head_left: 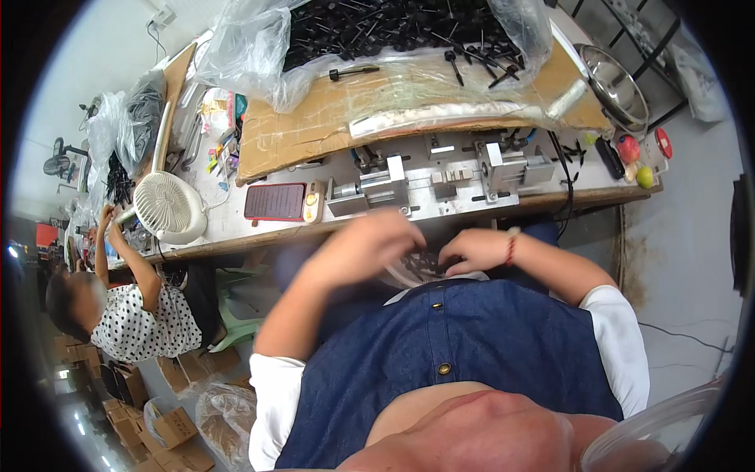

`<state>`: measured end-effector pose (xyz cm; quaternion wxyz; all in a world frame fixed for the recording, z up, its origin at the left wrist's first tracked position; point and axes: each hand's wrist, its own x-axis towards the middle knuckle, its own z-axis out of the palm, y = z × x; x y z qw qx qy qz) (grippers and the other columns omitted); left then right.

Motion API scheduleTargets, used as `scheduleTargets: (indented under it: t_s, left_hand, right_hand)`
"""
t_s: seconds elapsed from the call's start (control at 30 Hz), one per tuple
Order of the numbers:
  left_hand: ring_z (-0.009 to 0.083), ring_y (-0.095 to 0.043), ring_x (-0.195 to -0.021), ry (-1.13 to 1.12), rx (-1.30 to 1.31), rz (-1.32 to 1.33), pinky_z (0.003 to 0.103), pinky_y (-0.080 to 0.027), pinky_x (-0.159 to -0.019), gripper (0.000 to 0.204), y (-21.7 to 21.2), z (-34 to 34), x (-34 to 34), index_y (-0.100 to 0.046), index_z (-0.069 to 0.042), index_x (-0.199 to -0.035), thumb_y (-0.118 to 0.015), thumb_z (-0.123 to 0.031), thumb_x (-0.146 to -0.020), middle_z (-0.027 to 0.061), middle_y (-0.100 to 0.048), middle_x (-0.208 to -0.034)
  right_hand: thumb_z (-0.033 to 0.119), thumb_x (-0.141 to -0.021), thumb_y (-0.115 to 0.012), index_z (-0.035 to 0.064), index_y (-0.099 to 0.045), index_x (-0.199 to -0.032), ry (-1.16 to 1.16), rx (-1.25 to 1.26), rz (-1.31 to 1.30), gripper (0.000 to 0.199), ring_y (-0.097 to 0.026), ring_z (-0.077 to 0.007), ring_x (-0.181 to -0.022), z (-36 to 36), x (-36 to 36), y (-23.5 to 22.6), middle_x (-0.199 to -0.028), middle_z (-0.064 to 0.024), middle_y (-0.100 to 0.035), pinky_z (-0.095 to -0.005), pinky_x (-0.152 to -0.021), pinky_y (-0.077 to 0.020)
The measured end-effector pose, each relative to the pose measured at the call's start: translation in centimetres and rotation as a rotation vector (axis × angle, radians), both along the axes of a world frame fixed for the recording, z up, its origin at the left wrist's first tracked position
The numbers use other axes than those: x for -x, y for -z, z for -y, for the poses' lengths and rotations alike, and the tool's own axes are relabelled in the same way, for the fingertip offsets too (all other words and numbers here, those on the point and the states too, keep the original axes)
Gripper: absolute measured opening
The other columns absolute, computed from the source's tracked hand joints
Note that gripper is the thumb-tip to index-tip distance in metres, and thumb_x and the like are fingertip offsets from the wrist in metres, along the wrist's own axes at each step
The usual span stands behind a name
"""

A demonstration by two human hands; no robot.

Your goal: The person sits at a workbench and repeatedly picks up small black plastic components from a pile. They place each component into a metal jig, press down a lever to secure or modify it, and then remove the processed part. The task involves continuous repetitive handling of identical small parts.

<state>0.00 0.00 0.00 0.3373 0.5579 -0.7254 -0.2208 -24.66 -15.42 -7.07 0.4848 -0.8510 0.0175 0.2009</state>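
Observation:
In my lap, below the bench edge, lies a clear-rimmed container (403, 275) with small black parts (425, 262) in it. My left hand (384, 237) is above its left side, smeared by motion, and its fingers are not clear. At the container's right side is my right hand (478, 250), a red cord on its wrist. Its fingers curl inward over the black parts; what they hold, if anything, is hidden. Just beyond both hands a metal clamping fixture (450, 182) stands on the bench, with a block at each side and a small piece in the middle.
A cardboard sheet (295, 134) bears a plastic bag heaped with black screw-like parts (393, 31). A phone (274, 201) and a white fan (169, 206) stand left. Fruit (627, 148) and a steel bowl (617, 85) are right. Another person (149, 318) works far left.

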Motion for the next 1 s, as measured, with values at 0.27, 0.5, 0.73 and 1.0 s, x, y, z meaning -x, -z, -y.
scheduleTargets:
  t_s: [0.27,0.5,0.73,1.0]
  left_hand:
    - [0.034,-0.064,-0.105,-0.504,0.41,0.52,0.046,-0.053,-0.09,0.018,-1.3,11.7,-11.1,-0.069,-0.008,-0.106,-0.062,-0.009,-0.09,0.0114,-0.067,-0.106]
    - [0.0322,-0.059,-0.115,-0.505,0.235,0.61,0.044,-0.051,-0.095,0.017,-0.6,14.2,-12.8,-0.072,-0.01,-0.106,-0.069,-0.019,-0.092,0.0096,-0.064,-0.116]
    - [0.0375,-0.054,-0.124,-0.39,0.38,0.479,0.045,-0.046,-0.106,0.014,-0.7,13.7,-14.4,-0.07,-0.008,-0.102,-0.07,-0.018,-0.093,0.0104,-0.06,-0.139]
    - [0.0355,-0.06,-0.114,-0.248,0.255,0.447,0.045,-0.048,-0.099,0.015,0.0,13.7,-14.1,-0.066,-0.007,-0.106,-0.066,-0.019,-0.097,0.0115,-0.069,-0.114]
  right_hand:
    - [0.02,-0.101,-0.065,0.0055,-0.07,-0.114,0.721,0.423,0.923,0.02,-0.066,-0.0139,-0.094,17.1,-10.5,-11.5,-0.104,-0.0045,-0.072,-0.0287,-0.086,-0.0519]
    - [0.052,-0.097,-0.066,0.0186,-0.061,-0.139,1.172,1.109,0.556,0.054,-0.056,-0.0376,-0.127,28.3,-19.7,-9.3,-0.15,-0.0136,-0.055,-0.0471,-0.108,-0.0431]
    - [0.069,-0.087,-0.066,0.0195,-0.046,-0.153,0.905,0.747,0.339,0.085,-0.034,-0.0426,-0.147,25.6,-22.6,-12.6,-0.164,-0.0171,-0.033,-0.062,-0.117,-0.032]
    - [0.073,-0.084,-0.066,0.0063,-0.039,-0.159,0.78,0.635,0.231,0.104,-0.031,-0.0367,-0.152,26.0,-23.7,-13.3,-0.168,-0.018,-0.029,-0.0497,-0.123,-0.0301]
